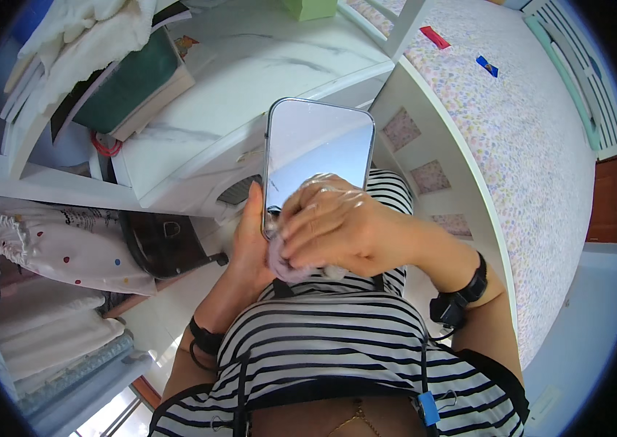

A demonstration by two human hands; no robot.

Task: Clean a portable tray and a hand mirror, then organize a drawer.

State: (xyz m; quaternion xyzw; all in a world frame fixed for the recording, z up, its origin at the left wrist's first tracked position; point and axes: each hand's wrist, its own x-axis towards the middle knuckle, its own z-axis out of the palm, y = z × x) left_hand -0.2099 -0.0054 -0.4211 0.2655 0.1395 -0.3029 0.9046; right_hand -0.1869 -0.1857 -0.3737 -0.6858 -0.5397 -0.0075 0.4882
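A rectangular mirror with rounded corners and a thin metal rim is held up before my striped clothing, its face bright with reflections. My left hand grips its lower left edge, the thumb lying along the rim. Over the lower part of the mirror lies my right hand, slightly blurred, with its fingers bent around a soft pale lilac cloth. The cloth bunches out below my fingers, and part of it is hidden under them. My right hand also covers the mirror's lower edge.
Ahead stands a white marble-patterned desk with stacked books and a white towel. At right, a bed with a flowered sheet holds red and blue wrappers. A dark chair and hanging clothes are at left.
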